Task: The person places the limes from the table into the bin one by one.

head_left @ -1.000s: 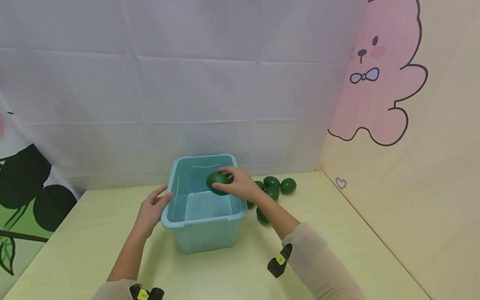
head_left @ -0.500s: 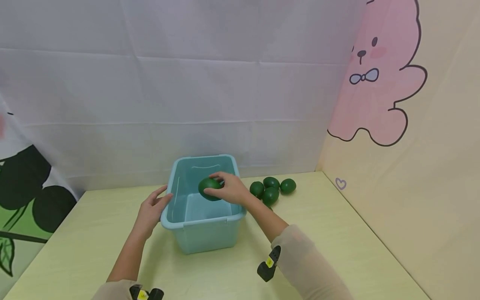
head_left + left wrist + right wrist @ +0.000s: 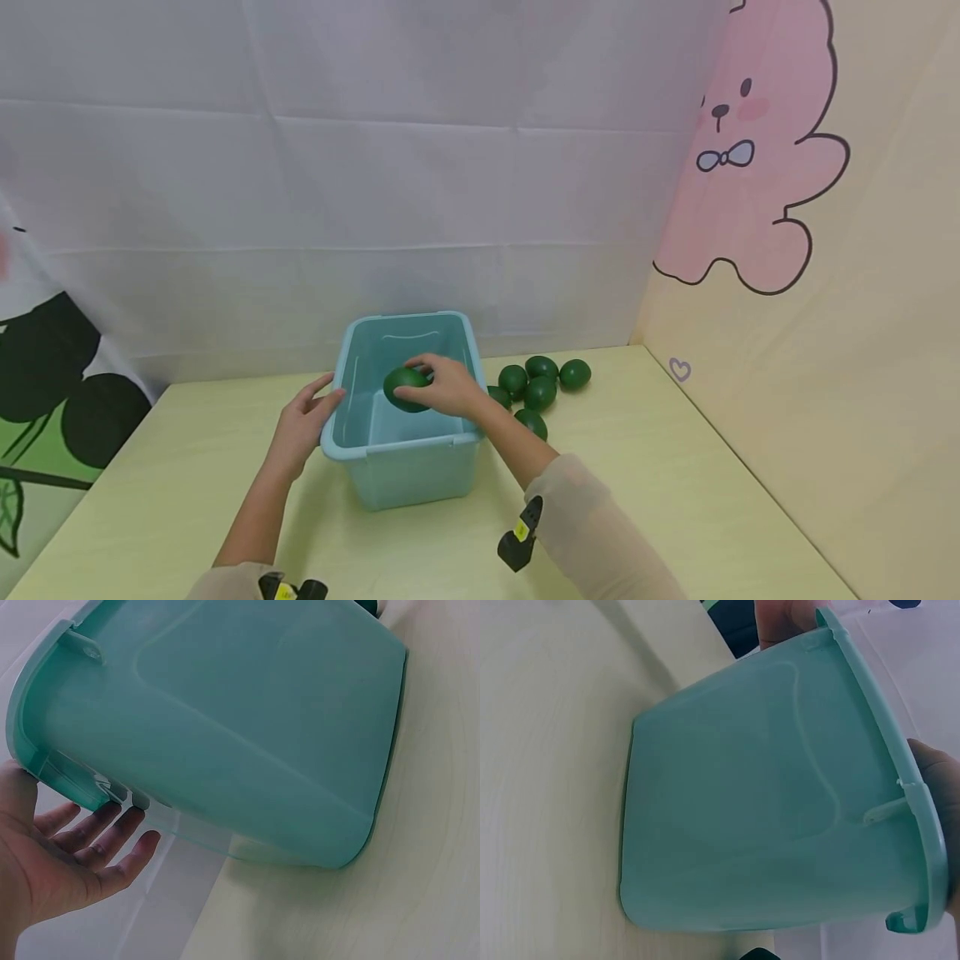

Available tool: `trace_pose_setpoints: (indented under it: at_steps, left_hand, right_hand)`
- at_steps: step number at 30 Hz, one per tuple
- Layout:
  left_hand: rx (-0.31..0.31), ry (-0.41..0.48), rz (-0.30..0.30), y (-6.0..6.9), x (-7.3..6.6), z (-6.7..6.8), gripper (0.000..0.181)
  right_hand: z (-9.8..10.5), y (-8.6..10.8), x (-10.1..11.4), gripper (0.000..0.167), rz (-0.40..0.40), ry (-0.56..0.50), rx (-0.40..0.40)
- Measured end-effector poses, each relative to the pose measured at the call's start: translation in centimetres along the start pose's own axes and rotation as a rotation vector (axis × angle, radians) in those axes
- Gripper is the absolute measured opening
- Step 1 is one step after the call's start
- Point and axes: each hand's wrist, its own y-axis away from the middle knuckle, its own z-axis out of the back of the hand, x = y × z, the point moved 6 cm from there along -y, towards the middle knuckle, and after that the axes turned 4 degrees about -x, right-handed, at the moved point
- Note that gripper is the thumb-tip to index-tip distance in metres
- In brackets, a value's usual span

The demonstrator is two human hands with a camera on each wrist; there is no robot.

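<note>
Pinching the dark green fruit (image 3: pixel 401 383) between thumb and fingers, our right hand (image 3: pixel 447 386) holds it over the opening of the light blue bin (image 3: pixel 416 477). We judge that the move turns on this one relation: in the head view the fruit lies about midway between the bin's left and right rims, with the bin's inside behind it. How far it sits above or below the rim we cannot tell, since neither wrist view shows it. Its long axis seems to run roughly left to right, across the bin's near-to-far length, though our fingers cover its right end.

The right hand is plainly the nearer one, with the fruit at its fingertips, on its left side. From our left hand (image 3: pixel 300 423) the fruit lies to the right and a little far, well apart, with the bin's left rim between. That hand grips the bin there, thumb over the rim, fingers slightly spread and only gently bent along the outside. Just right of the bin, on the table (image 3: pixel 232 433), lie six more green fruits (image 3: pixel 540 393); our right forearm partly hides the nearest of them.
</note>
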Motion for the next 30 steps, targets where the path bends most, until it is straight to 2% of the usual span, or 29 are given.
trace_pose_setpoints:
  at_steps: [13,30]
  left_hand:
    - [-0.001,0.001,-0.006,0.1,0.1,0.0,0.071]
    - [-0.001,0.003,-0.006,0.1,-0.1,-0.1,0.07]
  right_hand:
    - [-1.2,-0.3,0.4,0.052,-0.001,0.043,0.045]
    - [-1.3,0.0,0.5,0.05,0.008,0.094,0.067]
